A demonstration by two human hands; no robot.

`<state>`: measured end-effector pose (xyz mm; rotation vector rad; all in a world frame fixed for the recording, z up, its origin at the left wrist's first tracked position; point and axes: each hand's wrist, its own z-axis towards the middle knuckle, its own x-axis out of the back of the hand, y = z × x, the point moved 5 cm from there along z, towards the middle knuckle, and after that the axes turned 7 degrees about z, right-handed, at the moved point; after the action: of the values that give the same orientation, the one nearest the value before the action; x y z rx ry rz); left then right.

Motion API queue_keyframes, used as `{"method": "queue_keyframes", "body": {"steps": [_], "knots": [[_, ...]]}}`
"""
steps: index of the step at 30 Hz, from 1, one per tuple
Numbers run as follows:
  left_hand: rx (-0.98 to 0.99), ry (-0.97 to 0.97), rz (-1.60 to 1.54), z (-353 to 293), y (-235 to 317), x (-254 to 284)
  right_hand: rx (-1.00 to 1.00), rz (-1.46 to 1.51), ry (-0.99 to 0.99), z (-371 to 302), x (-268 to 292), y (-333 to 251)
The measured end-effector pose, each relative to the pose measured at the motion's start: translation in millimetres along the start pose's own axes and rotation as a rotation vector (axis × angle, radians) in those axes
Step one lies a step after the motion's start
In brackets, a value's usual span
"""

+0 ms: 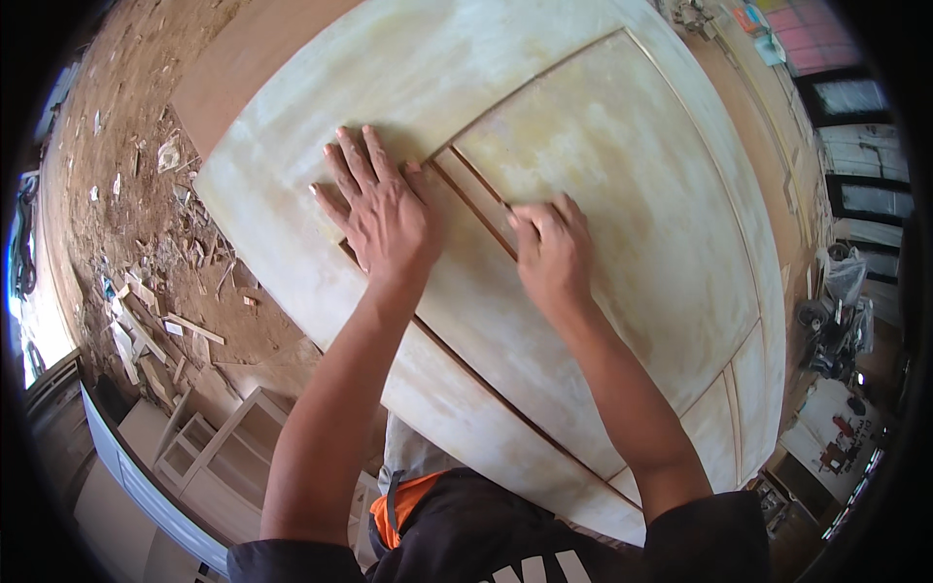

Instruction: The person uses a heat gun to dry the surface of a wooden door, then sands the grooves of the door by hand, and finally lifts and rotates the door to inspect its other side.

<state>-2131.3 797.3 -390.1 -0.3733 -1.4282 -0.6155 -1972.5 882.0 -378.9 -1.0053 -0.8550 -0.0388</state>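
Observation:
A large pale panel, mottled white and yellowish, lies under both my hands. Narrow brown grooves run across it and mark out long rectangles. My left hand rests flat on the panel with fingers spread, left of the paired grooves. To its right, my right hand is closed in a pinch over one of the brown grooves. A small dark tip shows at its fingertips, but what it holds is too small to make out.
Brown ground strewn with wood scraps lies left of the panel. Unfinished cabinet frames stand at the lower left. A brown board extends beneath the panel's far left edge. Machine parts and dark-framed panes are at the right.

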Motion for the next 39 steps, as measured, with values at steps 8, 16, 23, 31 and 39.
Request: {"method": "queue_keyframes", "body": {"steps": [8,16,23,31,39], "knots": [[0.028,-0.014,-0.04,1.8,-5.0,-0.8,0.029,0.163,0.031,13.9,-0.6,-16.3],[0.016,0.008,0.001,0.1,-2.5,-2.1,0.113,-0.025,0.032,-32.7,3.5,-15.2],[0.029,0.002,-0.031,2.6,-6.9,-5.5,0.012,0.13,0.065,1.9,-28.1,-19.6],[0.03,-0.01,-0.066,1.0,-6.0,-2.6,-0.03,0.036,0.002,5.4,-22.7,-27.8],[0.009,0.024,-0.059,-0.3,-5.4,-0.4,-0.023,-0.024,-0.027,-2.9,-16.9,-31.3]]}}
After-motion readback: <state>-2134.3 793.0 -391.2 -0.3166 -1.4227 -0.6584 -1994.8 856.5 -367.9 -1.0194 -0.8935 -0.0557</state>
